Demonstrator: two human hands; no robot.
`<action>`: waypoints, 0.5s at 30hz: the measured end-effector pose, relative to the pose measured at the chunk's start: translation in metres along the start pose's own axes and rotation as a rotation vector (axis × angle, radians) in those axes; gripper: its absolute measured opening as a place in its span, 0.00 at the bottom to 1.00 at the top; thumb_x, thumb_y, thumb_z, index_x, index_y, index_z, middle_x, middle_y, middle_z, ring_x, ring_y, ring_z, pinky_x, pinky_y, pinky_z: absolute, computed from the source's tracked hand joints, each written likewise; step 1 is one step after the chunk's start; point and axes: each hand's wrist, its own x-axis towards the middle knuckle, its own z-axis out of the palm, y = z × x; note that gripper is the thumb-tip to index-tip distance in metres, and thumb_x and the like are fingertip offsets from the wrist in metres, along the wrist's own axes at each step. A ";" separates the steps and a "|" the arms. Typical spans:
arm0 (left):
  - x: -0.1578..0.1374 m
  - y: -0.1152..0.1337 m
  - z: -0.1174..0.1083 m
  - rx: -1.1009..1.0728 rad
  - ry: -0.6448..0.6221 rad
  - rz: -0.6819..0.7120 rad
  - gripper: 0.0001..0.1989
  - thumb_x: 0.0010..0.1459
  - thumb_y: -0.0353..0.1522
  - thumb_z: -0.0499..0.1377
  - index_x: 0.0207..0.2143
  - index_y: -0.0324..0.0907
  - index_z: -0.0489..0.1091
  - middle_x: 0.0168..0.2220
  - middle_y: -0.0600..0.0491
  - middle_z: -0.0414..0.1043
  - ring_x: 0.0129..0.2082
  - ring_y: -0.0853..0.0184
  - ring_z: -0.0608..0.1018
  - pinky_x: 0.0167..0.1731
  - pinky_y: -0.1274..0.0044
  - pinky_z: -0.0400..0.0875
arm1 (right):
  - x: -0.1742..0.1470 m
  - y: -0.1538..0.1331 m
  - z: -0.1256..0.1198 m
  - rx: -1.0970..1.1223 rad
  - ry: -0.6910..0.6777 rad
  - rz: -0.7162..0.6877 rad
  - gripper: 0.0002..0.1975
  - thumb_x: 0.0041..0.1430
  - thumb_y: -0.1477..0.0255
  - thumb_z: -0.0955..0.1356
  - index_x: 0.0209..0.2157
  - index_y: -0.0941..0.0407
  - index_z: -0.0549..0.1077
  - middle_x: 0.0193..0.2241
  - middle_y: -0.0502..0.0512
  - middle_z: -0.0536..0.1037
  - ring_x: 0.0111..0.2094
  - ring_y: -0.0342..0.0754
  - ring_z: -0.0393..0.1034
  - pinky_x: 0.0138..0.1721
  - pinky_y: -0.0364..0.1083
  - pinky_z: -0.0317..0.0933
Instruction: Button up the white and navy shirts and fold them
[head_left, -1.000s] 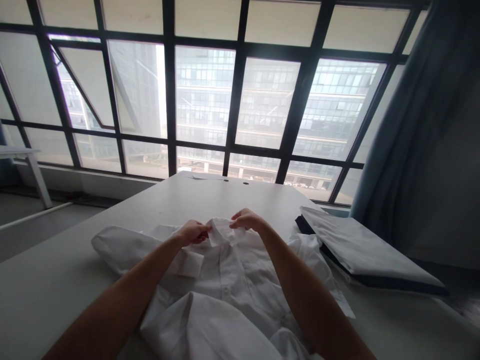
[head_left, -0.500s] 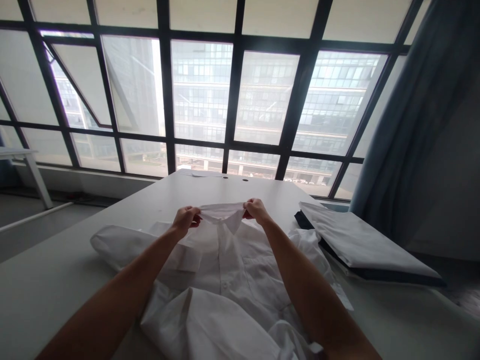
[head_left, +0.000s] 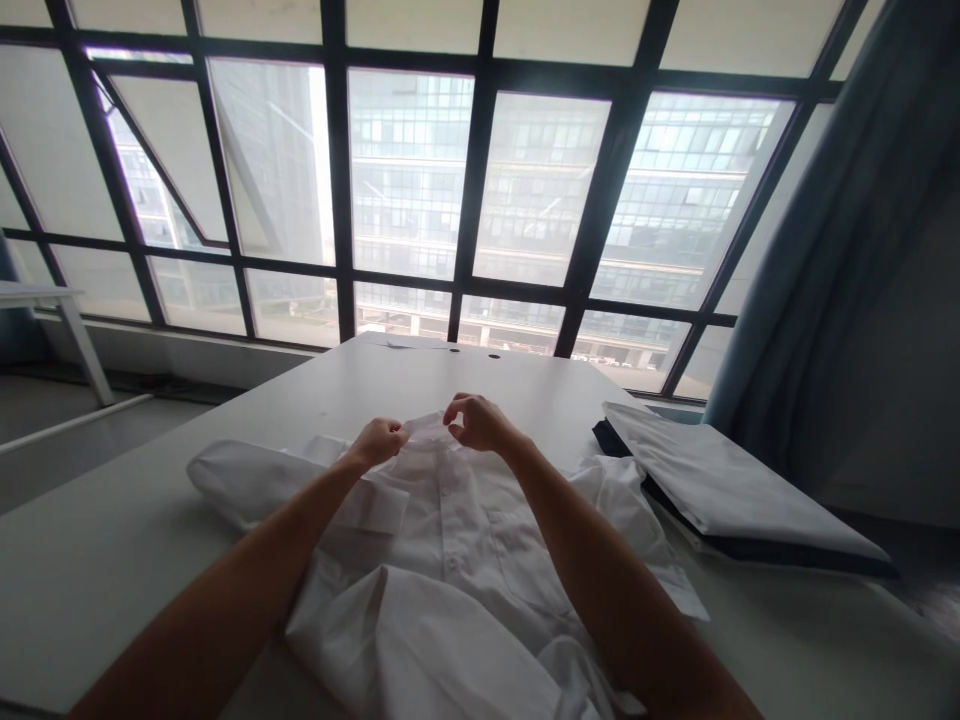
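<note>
A white button-up shirt lies front side up on the table, its placket running down the middle and its sleeves loosely spread. My left hand is closed on the left end of the shirt collar, which is lifted a little. Close to the collar's middle, my right hand has its fingers curved with a gap between thumb and forefinger. Whether those fingertips touch the cloth is hard to make out. Both forearms pass over the shirt and hide parts of its sides.
To the right, a folded white cloth with a dark layer beneath lies on the white table. Behind the table stand tall windows, and a blue-grey curtain hangs at the right. Another white table is at far left.
My right hand has let go of the collar's right end and moved left toward its middle. The collar is no longer stretched between both hands; my left hand keeps its hold.
</note>
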 end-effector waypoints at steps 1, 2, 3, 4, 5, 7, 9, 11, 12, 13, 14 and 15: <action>0.002 -0.002 0.001 -0.053 0.001 0.014 0.07 0.48 0.30 0.57 0.24 0.38 0.75 0.15 0.59 0.65 0.19 0.71 0.68 0.23 0.80 0.59 | -0.001 -0.005 0.002 -0.016 -0.050 -0.017 0.09 0.53 0.75 0.70 0.37 0.52 0.80 0.43 0.52 0.79 0.39 0.48 0.73 0.40 0.43 0.62; 0.003 -0.003 0.001 -0.108 0.003 0.027 0.07 0.46 0.31 0.58 0.24 0.38 0.75 0.15 0.59 0.65 0.19 0.72 0.67 0.23 0.80 0.58 | -0.001 -0.008 0.004 -0.041 -0.101 -0.016 0.10 0.53 0.74 0.70 0.38 0.52 0.80 0.42 0.53 0.80 0.39 0.49 0.73 0.40 0.43 0.62; 0.004 -0.003 0.001 -0.157 -0.004 0.042 0.07 0.45 0.32 0.59 0.25 0.38 0.76 0.16 0.59 0.66 0.19 0.72 0.67 0.23 0.80 0.58 | -0.002 -0.011 0.006 -0.072 -0.151 -0.002 0.11 0.53 0.74 0.71 0.39 0.52 0.81 0.40 0.53 0.81 0.39 0.49 0.74 0.40 0.44 0.62; 0.004 -0.002 0.001 -0.188 -0.019 0.058 0.08 0.45 0.33 0.61 0.26 0.37 0.76 0.17 0.59 0.68 0.20 0.72 0.67 0.23 0.80 0.58 | -0.002 -0.013 0.008 -0.105 -0.197 0.016 0.11 0.53 0.73 0.71 0.39 0.52 0.81 0.39 0.54 0.81 0.39 0.50 0.74 0.38 0.44 0.62; 0.003 0.000 0.001 -0.187 -0.036 0.080 0.10 0.45 0.36 0.62 0.27 0.37 0.77 0.18 0.58 0.69 0.21 0.71 0.68 0.23 0.79 0.58 | -0.003 -0.014 0.010 -0.134 -0.235 0.031 0.11 0.53 0.73 0.70 0.39 0.52 0.81 0.37 0.54 0.82 0.38 0.50 0.75 0.37 0.43 0.61; -0.001 0.005 0.002 -0.082 -0.014 0.138 0.14 0.48 0.40 0.63 0.28 0.38 0.78 0.21 0.55 0.72 0.23 0.68 0.71 0.25 0.78 0.60 | -0.003 -0.015 0.014 -0.171 -0.273 0.041 0.11 0.55 0.72 0.69 0.39 0.53 0.81 0.36 0.55 0.82 0.36 0.50 0.75 0.34 0.43 0.60; -0.008 0.012 0.003 0.113 0.109 0.214 0.14 0.51 0.42 0.62 0.29 0.40 0.79 0.27 0.52 0.76 0.26 0.66 0.74 0.27 0.78 0.62 | -0.003 -0.014 0.017 -0.185 -0.265 0.036 0.11 0.56 0.72 0.68 0.39 0.53 0.81 0.37 0.56 0.82 0.36 0.50 0.75 0.34 0.43 0.59; -0.015 0.017 0.002 0.301 0.261 0.300 0.12 0.55 0.40 0.61 0.30 0.42 0.79 0.33 0.51 0.77 0.30 0.65 0.76 0.29 0.77 0.63 | -0.003 -0.013 0.021 -0.188 -0.245 0.034 0.11 0.56 0.73 0.67 0.39 0.53 0.81 0.37 0.56 0.82 0.37 0.50 0.75 0.34 0.43 0.59; -0.018 0.018 0.001 0.372 0.319 0.338 0.11 0.57 0.38 0.60 0.31 0.43 0.79 0.36 0.51 0.77 0.31 0.65 0.76 0.29 0.77 0.63 | -0.003 -0.012 0.023 -0.192 -0.240 0.031 0.11 0.55 0.73 0.67 0.38 0.53 0.81 0.37 0.56 0.82 0.37 0.50 0.75 0.34 0.43 0.58; -0.020 0.019 0.000 0.427 0.362 0.368 0.11 0.59 0.37 0.58 0.31 0.43 0.79 0.36 0.51 0.77 0.31 0.65 0.77 0.29 0.77 0.63 | -0.002 -0.011 0.025 -0.198 -0.242 0.027 0.11 0.55 0.73 0.67 0.37 0.53 0.81 0.37 0.56 0.82 0.37 0.51 0.75 0.33 0.43 0.58; -0.021 0.019 -0.002 0.468 0.401 0.391 0.10 0.60 0.35 0.58 0.32 0.43 0.79 0.36 0.51 0.77 0.31 0.64 0.77 0.29 0.77 0.63 | -0.002 -0.010 0.027 -0.203 -0.244 0.022 0.11 0.55 0.73 0.67 0.37 0.54 0.81 0.36 0.56 0.82 0.36 0.51 0.75 0.32 0.43 0.57; -0.022 0.019 -0.005 0.498 0.446 0.410 0.10 0.60 0.34 0.57 0.34 0.43 0.78 0.35 0.51 0.76 0.32 0.64 0.76 0.29 0.76 0.64 | -0.002 -0.010 0.029 -0.207 -0.246 0.018 0.11 0.54 0.73 0.67 0.36 0.54 0.81 0.36 0.56 0.82 0.36 0.51 0.75 0.32 0.43 0.57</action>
